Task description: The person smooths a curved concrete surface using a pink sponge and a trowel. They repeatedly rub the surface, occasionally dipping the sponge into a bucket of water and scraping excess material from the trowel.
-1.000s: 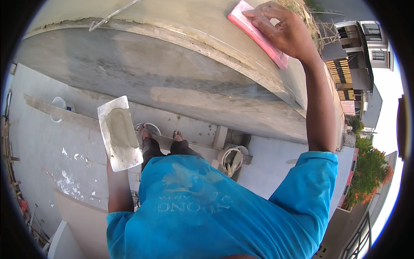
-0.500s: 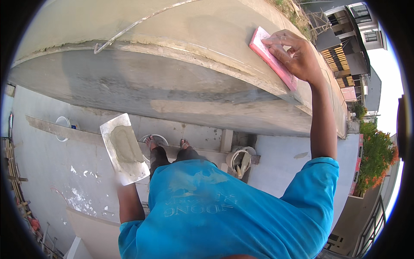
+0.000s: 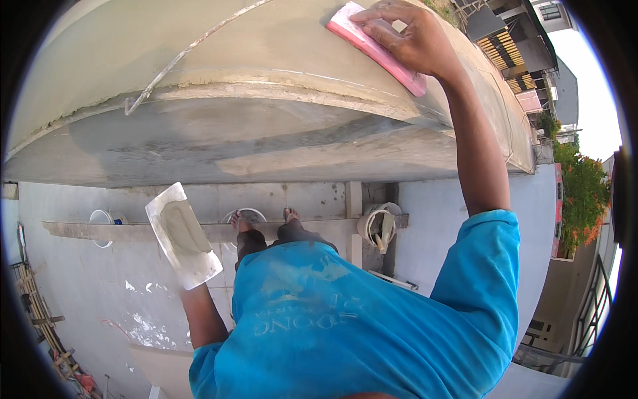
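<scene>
My right hand (image 3: 405, 36) grips a flat pink float (image 3: 382, 56) with a whitish back against the tan plastered surface (image 3: 292, 40) at the top, fingertips and thumb bent onto it. At lower left, my left hand (image 3: 186, 287), mostly hidden underneath, holds a rectangular pale plate (image 3: 201, 267) with a patch of wet grey mortar (image 3: 181, 229) on top. The plate is held apart from the wall.
My feet (image 3: 240, 221) stand by a narrow plank (image 3: 106, 231) over pale tiles. A bucket with tools (image 3: 372, 226) is at right, a white bucket (image 3: 101, 221) at left. A thin bent rod (image 3: 173, 70) crosses the plastered surface; bamboo poles (image 3: 36, 309) lie far left.
My right hand and the float went down and right, then back up and left. The view has shifted, and the plate in my left hand sits lower in the picture.
</scene>
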`<state>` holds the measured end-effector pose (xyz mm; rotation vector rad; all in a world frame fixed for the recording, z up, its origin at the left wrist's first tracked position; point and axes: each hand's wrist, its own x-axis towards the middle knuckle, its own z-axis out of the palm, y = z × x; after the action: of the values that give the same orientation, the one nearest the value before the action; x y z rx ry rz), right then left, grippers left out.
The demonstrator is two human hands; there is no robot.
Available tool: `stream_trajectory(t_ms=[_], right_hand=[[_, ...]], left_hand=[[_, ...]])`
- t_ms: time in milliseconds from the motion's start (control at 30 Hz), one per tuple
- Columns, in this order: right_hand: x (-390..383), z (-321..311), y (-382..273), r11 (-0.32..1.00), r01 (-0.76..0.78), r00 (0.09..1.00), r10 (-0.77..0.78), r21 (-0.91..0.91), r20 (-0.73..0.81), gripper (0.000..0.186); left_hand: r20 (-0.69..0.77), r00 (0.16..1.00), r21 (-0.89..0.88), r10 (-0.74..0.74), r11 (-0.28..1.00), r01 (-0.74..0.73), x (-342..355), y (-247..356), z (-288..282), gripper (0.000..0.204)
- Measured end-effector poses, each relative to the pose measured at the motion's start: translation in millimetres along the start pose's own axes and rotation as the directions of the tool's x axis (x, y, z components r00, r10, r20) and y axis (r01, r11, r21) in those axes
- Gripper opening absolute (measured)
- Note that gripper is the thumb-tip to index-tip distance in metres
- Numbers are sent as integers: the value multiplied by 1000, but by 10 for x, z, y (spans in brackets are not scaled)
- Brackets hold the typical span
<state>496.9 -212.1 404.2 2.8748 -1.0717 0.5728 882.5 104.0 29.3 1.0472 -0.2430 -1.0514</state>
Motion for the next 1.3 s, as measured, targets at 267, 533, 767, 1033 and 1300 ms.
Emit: stream_trajectory(t_ms=[267,533,767,1033,1300], right_hand=[[-1409,-617,589,938,-344,939,343,41,31,22],[-729,-248,78,984,-62,997,68,167,-27,22],[-540,186,-492,997,68,987,-74,-45,-145,19],[-2105,-894,1326,390,-891,442,863,-233,-245,30],[-1730,-299,757,885,-440,887,402,-154,-226,25]], left_hand=[[76,996,120,44,991,-53,97,-98,-192,52],[77,989,338,127,930,-145,422,240,192,52],[157,987,367,47,924,-102,881,176,233,52],[139,990,372,20,925,-71,891,222,189,52],[122,992,412,15,909,-64,792,138,300,53]])
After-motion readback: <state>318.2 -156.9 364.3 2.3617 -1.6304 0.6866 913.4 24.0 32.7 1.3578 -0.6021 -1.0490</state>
